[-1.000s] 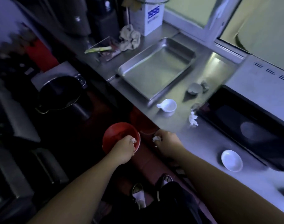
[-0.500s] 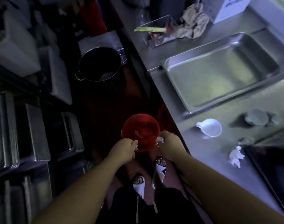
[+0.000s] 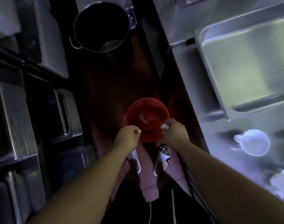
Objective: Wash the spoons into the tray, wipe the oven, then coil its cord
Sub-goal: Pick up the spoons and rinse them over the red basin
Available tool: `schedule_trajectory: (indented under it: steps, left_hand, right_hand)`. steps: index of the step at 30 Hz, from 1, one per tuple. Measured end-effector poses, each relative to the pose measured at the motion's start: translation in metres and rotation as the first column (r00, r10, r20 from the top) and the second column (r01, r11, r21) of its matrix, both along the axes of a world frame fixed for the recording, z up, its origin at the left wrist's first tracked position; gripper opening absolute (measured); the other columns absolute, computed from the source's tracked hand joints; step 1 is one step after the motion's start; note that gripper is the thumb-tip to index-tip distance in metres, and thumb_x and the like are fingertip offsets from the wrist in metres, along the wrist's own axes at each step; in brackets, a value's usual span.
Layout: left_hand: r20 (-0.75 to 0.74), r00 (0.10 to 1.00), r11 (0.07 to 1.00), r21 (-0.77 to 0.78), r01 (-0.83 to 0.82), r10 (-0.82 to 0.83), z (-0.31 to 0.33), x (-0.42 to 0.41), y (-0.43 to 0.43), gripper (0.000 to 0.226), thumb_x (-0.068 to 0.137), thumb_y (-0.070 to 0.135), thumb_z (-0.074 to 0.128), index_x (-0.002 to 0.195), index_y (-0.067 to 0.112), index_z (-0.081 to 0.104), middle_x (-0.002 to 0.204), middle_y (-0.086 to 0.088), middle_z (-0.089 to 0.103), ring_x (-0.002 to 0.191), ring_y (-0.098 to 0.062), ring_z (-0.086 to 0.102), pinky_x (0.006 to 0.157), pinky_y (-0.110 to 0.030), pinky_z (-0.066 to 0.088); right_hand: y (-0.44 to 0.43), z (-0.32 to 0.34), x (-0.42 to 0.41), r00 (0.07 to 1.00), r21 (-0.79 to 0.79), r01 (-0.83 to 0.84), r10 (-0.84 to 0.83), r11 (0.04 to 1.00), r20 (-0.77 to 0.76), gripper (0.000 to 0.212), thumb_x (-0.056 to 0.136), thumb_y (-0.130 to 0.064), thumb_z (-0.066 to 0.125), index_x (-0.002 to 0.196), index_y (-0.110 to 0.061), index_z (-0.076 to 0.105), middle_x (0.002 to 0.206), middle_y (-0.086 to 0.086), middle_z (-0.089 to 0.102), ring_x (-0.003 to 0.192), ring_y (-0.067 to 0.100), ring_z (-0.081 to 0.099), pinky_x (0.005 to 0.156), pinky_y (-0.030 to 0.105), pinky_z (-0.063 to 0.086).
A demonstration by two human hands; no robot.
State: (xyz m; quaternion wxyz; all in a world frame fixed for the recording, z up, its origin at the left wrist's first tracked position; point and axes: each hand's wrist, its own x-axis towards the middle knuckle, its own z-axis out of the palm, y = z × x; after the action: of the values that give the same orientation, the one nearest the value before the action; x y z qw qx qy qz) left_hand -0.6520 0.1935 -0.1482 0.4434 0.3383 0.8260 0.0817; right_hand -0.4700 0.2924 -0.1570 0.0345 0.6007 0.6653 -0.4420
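Note:
A red bucket (image 3: pixel 147 118) stands on the floor in front of my feet, with a pale object (image 3: pixel 142 120) lying inside it. My left hand (image 3: pixel 126 139) hovers at the bucket's near left rim and pinches a small white piece (image 3: pixel 138 131). At the near right rim, my right hand (image 3: pixel 175 133) grips a small white wad (image 3: pixel 165 126). What these two white things are is too dim to tell. On the steel counter at right sit a white ceramic spoon (image 3: pixel 251 143) and, beyond it, the steel tray (image 3: pixel 235 110), which looks empty.
A crumpled white tissue (image 3: pixel 280 183) lies on the counter (image 3: pixel 219 151) near the right edge. A dark steel pot (image 3: pixel 100 26) stands on the floor beyond the bucket. Stacked metal trays (image 3: pixel 68 113) and shelving line the left side of the narrow aisle.
The view has tipped down and away from the oven to the floor. Both hands stay over the bucket's near rim, each still holding its white piece, and have drawn slightly apart.

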Motion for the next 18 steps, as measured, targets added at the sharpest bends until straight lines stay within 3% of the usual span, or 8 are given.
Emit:
schedule_trajectory:
  steps: [7, 11, 15, 18]
  left_hand:
    - [0.068, 0.997, 1.0, -0.019, -0.021, 0.022, -0.096, -0.024, 0.028, 0.019, 0.091, 0.015, 0.067, 0.105, 0.021, 0.078, 0.105, 0.002, 0.077, 0.1, -0.018, 0.071, 0.083, -0.025, 0.051]
    - [0.068, 0.998, 1.0, -0.01, -0.002, 0.002, -0.165, -0.03, 0.037, 0.02, 0.092, 0.015, 0.068, 0.11, 0.017, 0.078, 0.107, -0.005, 0.077, 0.1, -0.024, 0.07, 0.079, -0.022, 0.046]
    - [0.061, 0.998, 1.0, 0.001, -0.005, 0.005, -0.23, -0.033, 0.042, 0.016, 0.095, 0.022, 0.069, 0.106, 0.012, 0.074, 0.1, -0.009, 0.077, 0.096, -0.028, 0.071, 0.082, -0.034, 0.055]
    - [0.043, 0.999, 0.999, 0.03, -0.028, 0.027, -0.276, -0.034, 0.047, 0.016, 0.097, 0.019, 0.065, 0.109, 0.012, 0.071, 0.106, -0.01, 0.076, 0.101, -0.03, 0.069, 0.079, -0.027, 0.044]
  right_hand:
    - [0.017, -0.1, -0.04, 0.998, -0.003, 0.016, -0.016, 1.0, 0.059, 0.017, 0.09, -0.016, 0.068, 0.106, -0.012, 0.071, 0.101, 0.012, 0.076, 0.097, 0.033, 0.069, 0.077, 0.031, 0.046]
    - [0.017, -0.169, -0.052, 0.997, -0.01, 0.023, -0.023, 1.0, 0.075, 0.015, 0.091, -0.015, 0.067, 0.105, -0.009, 0.07, 0.102, 0.012, 0.075, 0.098, 0.033, 0.069, 0.076, 0.028, 0.043]
    - [0.018, -0.236, -0.06, 0.994, -0.049, 0.037, -0.031, 0.998, 0.109, 0.017, 0.094, -0.02, 0.065, 0.11, -0.013, 0.068, 0.107, 0.011, 0.074, 0.102, 0.032, 0.068, 0.075, 0.026, 0.04]
    - [0.025, -0.283, -0.065, 0.989, -0.055, 0.007, 0.001, 0.998, 0.147, 0.016, 0.095, -0.021, 0.064, 0.108, -0.012, 0.067, 0.108, 0.013, 0.074, 0.103, 0.033, 0.068, 0.074, 0.026, 0.037]
